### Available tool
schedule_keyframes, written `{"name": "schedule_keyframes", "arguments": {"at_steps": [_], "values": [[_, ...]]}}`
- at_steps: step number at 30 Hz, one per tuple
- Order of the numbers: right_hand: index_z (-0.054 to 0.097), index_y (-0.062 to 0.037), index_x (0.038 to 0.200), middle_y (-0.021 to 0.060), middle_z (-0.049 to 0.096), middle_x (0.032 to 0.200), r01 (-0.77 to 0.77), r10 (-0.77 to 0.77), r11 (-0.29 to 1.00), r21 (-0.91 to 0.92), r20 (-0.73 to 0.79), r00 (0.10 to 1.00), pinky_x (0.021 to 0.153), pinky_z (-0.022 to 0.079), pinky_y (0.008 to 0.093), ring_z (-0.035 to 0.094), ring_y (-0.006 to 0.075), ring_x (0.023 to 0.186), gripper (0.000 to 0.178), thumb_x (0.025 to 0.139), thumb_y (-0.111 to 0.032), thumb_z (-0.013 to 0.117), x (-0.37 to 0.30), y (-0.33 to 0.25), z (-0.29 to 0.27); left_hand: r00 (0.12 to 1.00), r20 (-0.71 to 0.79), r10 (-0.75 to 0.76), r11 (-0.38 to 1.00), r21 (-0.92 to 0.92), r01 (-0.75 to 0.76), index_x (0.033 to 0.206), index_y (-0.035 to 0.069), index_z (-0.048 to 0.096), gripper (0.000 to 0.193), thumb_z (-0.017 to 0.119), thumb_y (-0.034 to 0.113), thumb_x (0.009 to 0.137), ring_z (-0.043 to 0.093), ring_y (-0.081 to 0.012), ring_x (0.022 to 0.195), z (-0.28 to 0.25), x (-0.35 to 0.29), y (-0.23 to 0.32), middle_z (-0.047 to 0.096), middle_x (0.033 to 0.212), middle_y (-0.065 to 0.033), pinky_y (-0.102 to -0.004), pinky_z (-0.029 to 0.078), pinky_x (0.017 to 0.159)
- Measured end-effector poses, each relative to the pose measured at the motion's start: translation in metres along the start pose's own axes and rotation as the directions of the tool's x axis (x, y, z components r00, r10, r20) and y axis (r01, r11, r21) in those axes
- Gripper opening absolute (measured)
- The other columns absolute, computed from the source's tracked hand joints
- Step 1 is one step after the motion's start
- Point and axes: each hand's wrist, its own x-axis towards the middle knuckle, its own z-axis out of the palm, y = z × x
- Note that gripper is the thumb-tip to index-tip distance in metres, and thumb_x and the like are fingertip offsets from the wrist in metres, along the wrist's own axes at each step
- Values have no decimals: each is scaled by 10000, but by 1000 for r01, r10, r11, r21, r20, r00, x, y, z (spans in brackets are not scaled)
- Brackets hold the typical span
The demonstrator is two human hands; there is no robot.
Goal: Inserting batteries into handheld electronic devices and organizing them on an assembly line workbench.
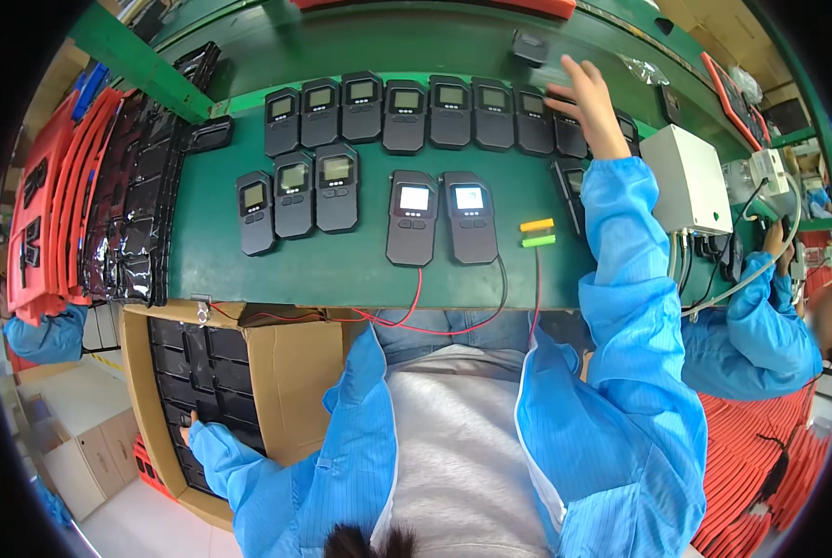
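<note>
My right hand (587,107) reaches over the far right of the green bench, fingers spread and holding nothing. Just beyond its fingertips is a small, blurred black object (530,48) on the green strip behind. Below the hand, the far row of black handheld meters (452,112) is partly hidden by my wrist. At the left, my left hand (189,428) is down at a cardboard box (297,389) filled with black compartment trays (213,372); its fingers are mostly hidden. Two meters with lit screens, a left one (410,219) and a right one (469,219), lie nearer me with wires attached.
Three more meters (293,195) lie at the left of the bench (342,270). A yellow-and-green piece (538,232) sits right of centre. At the right stand a white box (686,179) with cables and another person's blue sleeve (760,344). Red and black trays (49,205) stack at the left.
</note>
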Motion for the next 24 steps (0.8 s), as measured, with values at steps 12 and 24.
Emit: {"name": "schedule_keyframes", "arguments": {"at_steps": [12, 24], "values": [[639, 24, 1057, 65, 618, 786, 364, -22, 572, -736, 429, 903, 602, 453, 260, 554, 105, 676, 283, 875, -191, 663, -187, -34, -45, 990, -27, -137, 990, 21, 137, 1189, 51, 599, 707, 801, 492, 675, 615, -355, 1055, -9, -35, 28, 653, 1108, -191, -459, 472, 927], [499, -64, 1210, 85, 601, 889, -210, 87, 914, 347, 339, 937, 525, 395, 257, 519, 147, 623, 309, 935, -183, 574, -207, -4, -19, 908, -383, -170, 926, -378, 14, 1153, 71, 603, 660, 851, 421, 652, 608, -335, 1054, -42, -47, 46, 640, 1143, -173, -407, 471, 900]]}}
